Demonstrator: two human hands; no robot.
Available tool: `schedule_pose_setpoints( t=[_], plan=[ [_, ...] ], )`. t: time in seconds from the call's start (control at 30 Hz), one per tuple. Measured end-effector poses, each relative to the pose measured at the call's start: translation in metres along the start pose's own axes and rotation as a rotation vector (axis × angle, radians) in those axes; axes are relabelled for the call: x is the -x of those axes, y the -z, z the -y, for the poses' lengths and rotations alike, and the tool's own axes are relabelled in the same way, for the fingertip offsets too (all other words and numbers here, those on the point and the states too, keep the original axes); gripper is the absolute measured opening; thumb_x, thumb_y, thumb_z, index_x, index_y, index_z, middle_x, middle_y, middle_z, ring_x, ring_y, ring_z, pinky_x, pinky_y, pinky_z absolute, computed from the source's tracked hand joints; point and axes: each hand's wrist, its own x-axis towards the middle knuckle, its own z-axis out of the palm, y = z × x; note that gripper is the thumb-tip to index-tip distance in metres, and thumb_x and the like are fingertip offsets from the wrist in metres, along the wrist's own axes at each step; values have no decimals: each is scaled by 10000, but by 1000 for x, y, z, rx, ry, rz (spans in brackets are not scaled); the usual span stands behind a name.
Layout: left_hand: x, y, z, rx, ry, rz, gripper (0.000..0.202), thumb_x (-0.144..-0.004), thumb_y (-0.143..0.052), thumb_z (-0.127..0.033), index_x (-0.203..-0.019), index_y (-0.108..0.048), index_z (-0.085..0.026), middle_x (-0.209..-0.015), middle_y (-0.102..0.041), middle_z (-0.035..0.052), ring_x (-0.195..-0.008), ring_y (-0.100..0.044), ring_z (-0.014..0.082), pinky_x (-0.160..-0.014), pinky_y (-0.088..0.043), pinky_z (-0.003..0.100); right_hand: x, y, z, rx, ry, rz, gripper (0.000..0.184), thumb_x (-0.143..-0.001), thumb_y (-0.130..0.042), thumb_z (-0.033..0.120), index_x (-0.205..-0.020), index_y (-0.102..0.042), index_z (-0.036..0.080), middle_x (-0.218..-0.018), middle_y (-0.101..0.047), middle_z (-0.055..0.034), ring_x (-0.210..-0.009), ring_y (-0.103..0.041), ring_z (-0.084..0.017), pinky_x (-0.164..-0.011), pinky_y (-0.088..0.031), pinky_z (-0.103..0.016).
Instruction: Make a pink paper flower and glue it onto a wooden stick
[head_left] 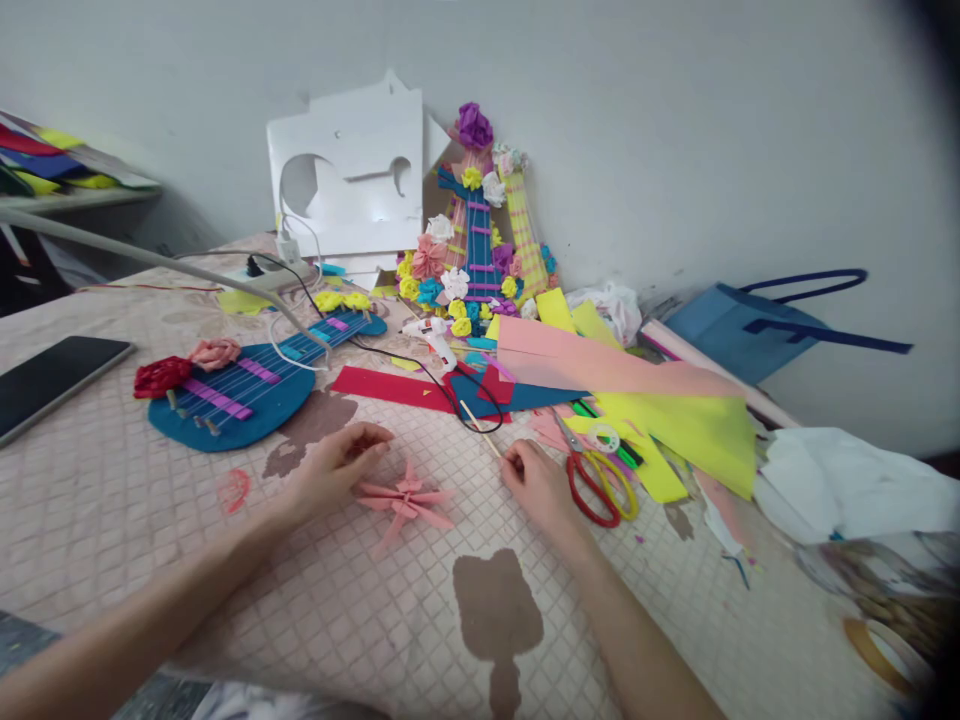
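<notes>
A pink star-shaped piece of folded strips (407, 500) lies on the table between my hands. Just to its left, my left hand (334, 468) hovers with thumb and fingers slightly apart, holding nothing that I can see. My right hand (536, 482) pinches the near end of a thin wooden stick (482, 428), which points away to the upper left. Beside the right hand rest scissors (600, 488) with one red and one yellow handle. Beyond the stick lie a red strip (394, 386) and a white glue gun (431, 338), its black cord crossing the strip.
A blue toy guitar (281, 420) with paper roses lies at the left, near a phone (64, 375). Flower-covered guitars (480, 240) lean on the wall by a white cut-out board (352, 215). Pink and yellow sheets (682, 430), a white bag (855, 480) and a tape roll (885, 655) are right.
</notes>
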Motion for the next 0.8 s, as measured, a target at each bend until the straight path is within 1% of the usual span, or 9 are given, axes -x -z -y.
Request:
schedule_pose_setpoints(
  t=[0.07, 0.17, 0.23, 0.3, 0.37, 0.47, 0.53, 0.67, 0.8],
  plan=[
    [-12, 5, -3, -35, 36, 38, 300, -828, -513, -419, -961, -609, -167, -892, -661, 46, -787, -608, 175, -673, -488, 280, -1, 1, 0, 8, 2, 23, 94, -840, -473, 228, -759, -514, 205, -756, -602, -9, -689, -573, -153, -575, -349, -250],
    [-36, 12, -14, -151, 23, 292, 236, -774, -555, -391, -782, -636, -169, -724, -652, 12, -669, -581, 145, -605, -451, 237, -2, 2, -1, 34, 53, 47, 83, -845, -473, 233, -775, -510, 208, -768, -598, -4, -690, -571, -148, -558, -330, -246],
    [-53, 14, -19, -161, 66, 393, 242, -758, -548, -376, -659, -599, -161, -596, -613, -1, -546, -542, 119, -521, -418, 211, -2, 2, -1, 59, 78, 41, 77, -846, -475, 233, -781, -508, 207, -776, -595, -7, -707, -572, -151, -553, -322, -246],
    [-65, 12, -21, -148, 180, 392, 262, -751, -536, -386, -628, -559, -155, -581, -620, 11, -466, -527, 108, -458, -405, 206, -1, 0, -2, 68, 80, 22, 80, -850, -476, 236, -783, -507, 204, -779, -591, -9, -718, -574, -153, -558, -323, -247],
    [-71, 7, -17, -171, 217, 350, 292, -771, -506, -401, -616, -531, -154, -540, -610, 16, -411, -512, 104, -411, -378, 199, 0, -2, -4, 44, 76, 0, 93, -855, -476, 247, -780, -507, 202, -770, -588, -7, -706, -571, -150, -573, -335, -249],
    [-70, 2, -8, -197, 191, 223, 302, -795, -475, -412, -639, -523, -157, -499, -592, 6, -370, -497, 98, -376, -352, 186, 1, -4, -8, -27, 84, -20, 97, -851, -478, 242, -768, -508, 201, -751, -588, -1, -690, -564, -144, -601, -351, -248],
    [-68, 1, -3, -199, 174, 172, 304, -805, -466, -420, -660, -523, -158, -501, -594, 2, -365, -496, 95, -368, -349, 179, 1, -5, -10, -76, 79, -32, 89, -838, -482, 228, -756, -505, 201, -733, -584, 3, -683, -560, -142, -604, -353, -246],
    [-67, 2, 0, -195, 167, 192, 321, -819, -455, -440, -671, -513, -161, -505, -595, 1, -361, -494, 95, -360, -345, 177, 0, -6, -13, -182, 36, -98, 91, -817, -486, 218, -730, -495, 198, -710, -568, 8, -653, -551, -131, -602, -360, -239],
    [-68, 5, 0, -187, 164, 229, 326, -838, -438, -424, -644, -487, -166, -512, -594, 3, -362, -495, 94, -358, -337, 176, -1, -4, -13, -193, 26, -77, 104, -811, -508, 235, -713, -498, 201, -678, -570, 19, -617, -537, -125, -585, -350, -237]
  ],
)
